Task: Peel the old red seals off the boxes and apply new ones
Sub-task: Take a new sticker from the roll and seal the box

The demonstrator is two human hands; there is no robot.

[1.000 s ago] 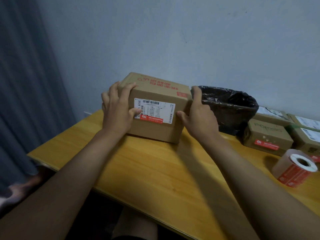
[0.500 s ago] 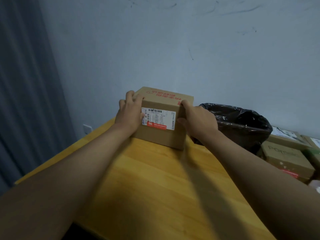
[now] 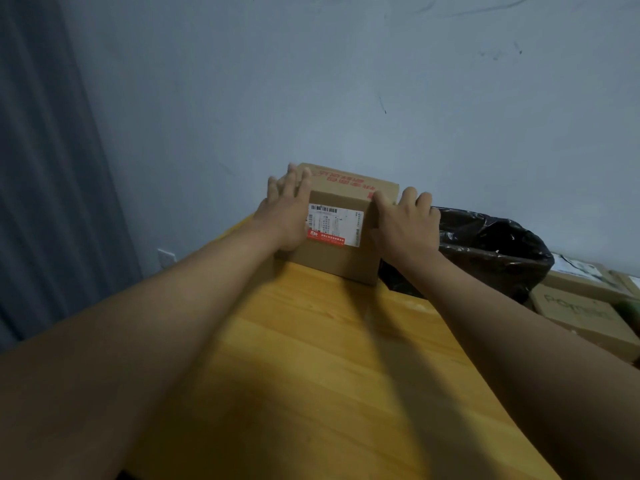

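The wooden surface (image 3: 332, 358) runs from the lower centre of the frame up toward the wall; its left edge cuts diagonally from lower left to frame centre, with open drop beyond it. The broad middle of the surface, between the two forearms, is bare wood. On the right, room is tight: a black bag-lined bin (image 3: 485, 251) stands just beside the box, and further cardboard boxes (image 3: 581, 317) crowd the right edge of the frame.

Wall behind: pale blue-grey, scuffed with a few dark marks. A grey curtain (image 3: 45, 168) hangs down the left of the frame. A white wall socket (image 3: 166, 257) shows low on the wall, left of centre.

The cardboard box (image 3: 343, 233) sits at the far end of the surface, centre frame, close to the wall. Its near face carries a white shipping label (image 3: 334, 221) with a red seal (image 3: 325, 238) strip along the label's lower edge; red print is on top.

Left hand (image 3: 287, 213): fingers spread, lying flat against the box's left side and top corner. Right hand (image 3: 403, 220): fingers bent over the box's upper right edge, holding it. Box is bracketed between both hands.
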